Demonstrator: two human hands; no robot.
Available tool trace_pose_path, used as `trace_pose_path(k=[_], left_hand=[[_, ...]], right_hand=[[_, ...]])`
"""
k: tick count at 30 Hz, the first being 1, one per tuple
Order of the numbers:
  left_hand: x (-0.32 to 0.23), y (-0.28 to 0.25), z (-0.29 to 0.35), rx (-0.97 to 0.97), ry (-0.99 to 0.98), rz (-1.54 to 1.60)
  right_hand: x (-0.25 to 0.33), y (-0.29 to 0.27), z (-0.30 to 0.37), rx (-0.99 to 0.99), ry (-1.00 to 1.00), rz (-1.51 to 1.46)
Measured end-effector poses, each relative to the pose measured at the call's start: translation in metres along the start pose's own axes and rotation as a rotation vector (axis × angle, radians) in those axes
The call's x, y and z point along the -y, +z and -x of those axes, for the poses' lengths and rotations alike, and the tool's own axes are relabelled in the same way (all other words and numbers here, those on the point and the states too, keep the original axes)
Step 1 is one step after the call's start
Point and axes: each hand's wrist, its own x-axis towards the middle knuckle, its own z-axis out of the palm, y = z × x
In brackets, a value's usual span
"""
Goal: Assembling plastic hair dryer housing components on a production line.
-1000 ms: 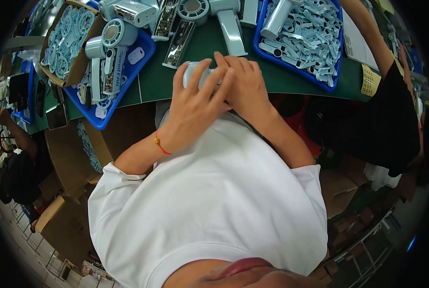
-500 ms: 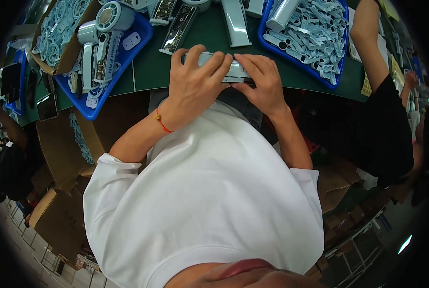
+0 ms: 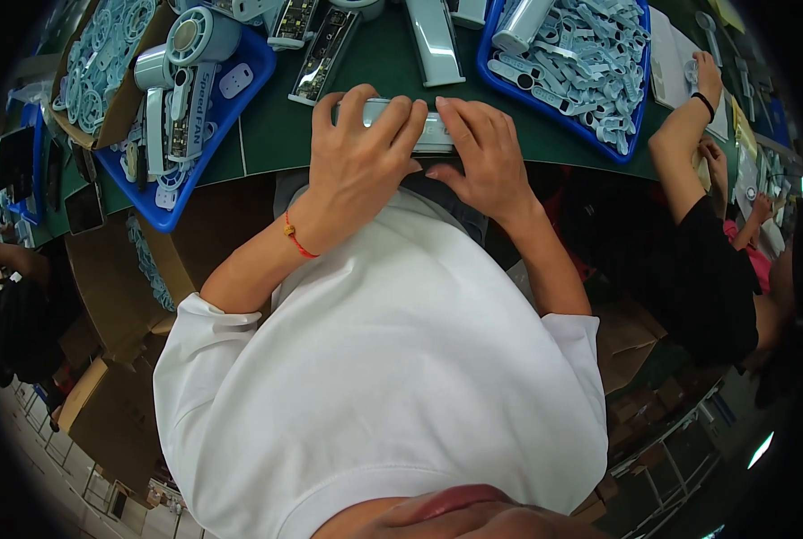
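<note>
A light-blue fan handle point(image 3: 433, 136) lies crosswise at the table's near edge, between my two hands. My left hand point(image 3: 357, 162) covers its left part, with the bent fingers pressing on it from above. My right hand point(image 3: 487, 153) grips the right end, fingers over the top and thumb at the near side, a little away from the piece. Much of the handle is hidden under both hands. Beyond my left hand lies an open handle with a bare circuit board point(image 3: 325, 58). A smooth light-blue handle shell point(image 3: 435, 45) lies just past my fingers.
At the left, a blue tray point(image 3: 260, 76) holds fan parts beside a cardboard box point(image 3: 125, 112) of light-blue rings. Another blue tray point(image 3: 554, 119), heaped with small light-blue parts, stands at the right. Past it, a co-worker's arm point(image 3: 680, 139) reaches over the green table.
My right thumb has moved down off the handle's near side, and the right fingers have shifted slightly. The co-worker's arm at the right has moved. The whole view has shifted a little.
</note>
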Motion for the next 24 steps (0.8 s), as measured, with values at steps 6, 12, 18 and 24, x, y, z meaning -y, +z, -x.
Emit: trace_pose_path(k=[6,12,18,24], left_hand=[[0.004,-0.01,-0.016,-0.003,0.0,0.045],[0.003,-0.044,-0.026,-0.185,-0.482,1.105],[0.054,-0.047,-0.138,0.076,-0.56,1.009],[0.275,0.029,-0.289,0.032,-0.73,0.186]], right_hand=[[0.0,0.003,-0.001,-0.087,0.106,-0.135],[0.04,-0.031,-0.022,-0.091,0.661,-1.233],[0.018,-0.07,-0.075,-0.111,0.254,-0.479],[-0.036,-0.1,-0.06,-0.306,0.442,-0.345]])
